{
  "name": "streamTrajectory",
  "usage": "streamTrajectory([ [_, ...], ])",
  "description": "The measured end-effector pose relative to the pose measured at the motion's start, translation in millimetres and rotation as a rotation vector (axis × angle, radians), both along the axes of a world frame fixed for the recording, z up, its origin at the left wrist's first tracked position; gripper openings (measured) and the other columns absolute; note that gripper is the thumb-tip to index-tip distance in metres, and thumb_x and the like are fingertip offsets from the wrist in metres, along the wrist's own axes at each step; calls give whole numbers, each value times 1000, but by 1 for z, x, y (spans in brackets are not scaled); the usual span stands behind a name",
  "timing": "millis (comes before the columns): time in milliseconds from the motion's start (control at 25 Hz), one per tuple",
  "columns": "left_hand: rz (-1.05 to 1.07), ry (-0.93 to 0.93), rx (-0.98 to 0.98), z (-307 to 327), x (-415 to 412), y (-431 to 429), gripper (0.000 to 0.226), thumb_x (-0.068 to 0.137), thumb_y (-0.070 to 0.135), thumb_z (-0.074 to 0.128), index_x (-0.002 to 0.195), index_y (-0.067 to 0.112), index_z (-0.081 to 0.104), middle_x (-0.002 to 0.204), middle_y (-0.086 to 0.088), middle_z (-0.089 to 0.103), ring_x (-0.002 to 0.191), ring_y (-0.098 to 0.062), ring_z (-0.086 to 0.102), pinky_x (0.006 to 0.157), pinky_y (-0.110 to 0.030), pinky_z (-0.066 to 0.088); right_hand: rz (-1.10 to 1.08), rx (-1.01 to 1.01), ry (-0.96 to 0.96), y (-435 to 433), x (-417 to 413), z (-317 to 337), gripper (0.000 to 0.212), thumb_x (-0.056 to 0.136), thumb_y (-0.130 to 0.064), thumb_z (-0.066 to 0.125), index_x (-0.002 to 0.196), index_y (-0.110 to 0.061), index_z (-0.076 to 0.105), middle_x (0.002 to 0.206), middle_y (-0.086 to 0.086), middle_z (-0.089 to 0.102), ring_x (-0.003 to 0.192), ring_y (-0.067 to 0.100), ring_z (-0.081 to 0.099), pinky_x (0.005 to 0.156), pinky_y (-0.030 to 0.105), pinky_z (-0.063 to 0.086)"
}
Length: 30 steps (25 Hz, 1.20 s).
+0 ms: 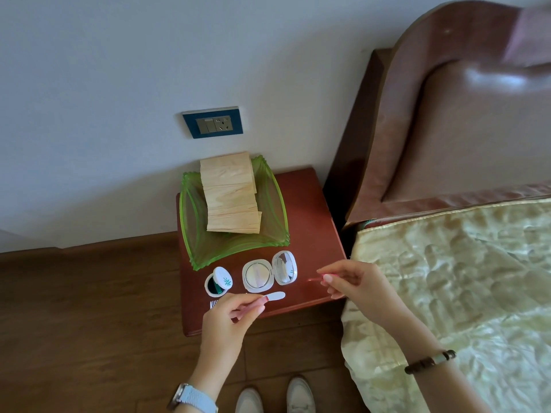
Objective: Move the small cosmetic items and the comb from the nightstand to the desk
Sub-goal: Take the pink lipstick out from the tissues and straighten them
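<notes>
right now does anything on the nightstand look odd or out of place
Nothing is spilled or broken. Both cosmetic cases lie open: the compact with its mirror lid flipped back, and the small round case with its lid ajar. The paper stack leans in the green tray.

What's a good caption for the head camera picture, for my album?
Two hands pick pink cosmetic sticks off a red nightstand.

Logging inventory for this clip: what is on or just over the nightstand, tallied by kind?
Open white compacts: 2 (small one, large one)
Slim pink tools held in the hands: 2 (left hand, right hand)
Green tray: 1
Tissue stack: 1
Comb, partly hidden: 1
Total: 7
</notes>
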<state>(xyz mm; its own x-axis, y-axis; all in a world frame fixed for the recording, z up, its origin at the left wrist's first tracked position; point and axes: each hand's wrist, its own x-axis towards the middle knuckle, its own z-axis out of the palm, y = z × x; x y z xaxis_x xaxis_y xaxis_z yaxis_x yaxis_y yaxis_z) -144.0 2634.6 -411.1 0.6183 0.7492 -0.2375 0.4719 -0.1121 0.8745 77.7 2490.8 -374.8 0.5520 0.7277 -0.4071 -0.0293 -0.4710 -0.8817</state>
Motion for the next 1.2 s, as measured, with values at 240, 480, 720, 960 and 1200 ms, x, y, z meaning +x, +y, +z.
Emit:
streamTrajectory([
  [240,121,-67,-122,15,22,-13,15,90,31,62,92,21,73,78,8,75,86,2,70,74,-11,53,-98,56,103,-5,0,5,19,98,-14,55,90,-6,71,71,9,73,60,15,66,55,21,55],
  [480,101,-185,-180,23,50,-29,18,94,28,58,90,13,68,73,-7,72,93,-7,72,82,-13,50,-350,219,393,-13,-7,8,20,90,-17,64,100,-3,73,82,8,73,75,12,69,69,20,58],
  [720,78,-194,-195,16,67,-50,21,95,29,57,89,12,68,78,-2,74,96,-4,70,87,-26,54,-505,364,619,-28,-4,4,32,84,-12,64,112,0,71,97,16,75,87,16,73,76,19,59],
  [960,83,-177,-145,-1,84,-65,8,93,16,63,98,14,69,83,-2,73,87,-11,71,81,-18,55,-462,257,391,-43,3,-8,15,97,-5,55,107,3,64,93,22,76,86,28,76,73,26,62],
  [1200,68,-137,0,-25,112,-72,11,89,6,67,98,12,71,90,1,72,89,-3,69,76,-9,51,-378,56,101,-49,10,-46,7,93,-12,65,98,-17,66,96,9,76,89,19,75,81,30,61],
])
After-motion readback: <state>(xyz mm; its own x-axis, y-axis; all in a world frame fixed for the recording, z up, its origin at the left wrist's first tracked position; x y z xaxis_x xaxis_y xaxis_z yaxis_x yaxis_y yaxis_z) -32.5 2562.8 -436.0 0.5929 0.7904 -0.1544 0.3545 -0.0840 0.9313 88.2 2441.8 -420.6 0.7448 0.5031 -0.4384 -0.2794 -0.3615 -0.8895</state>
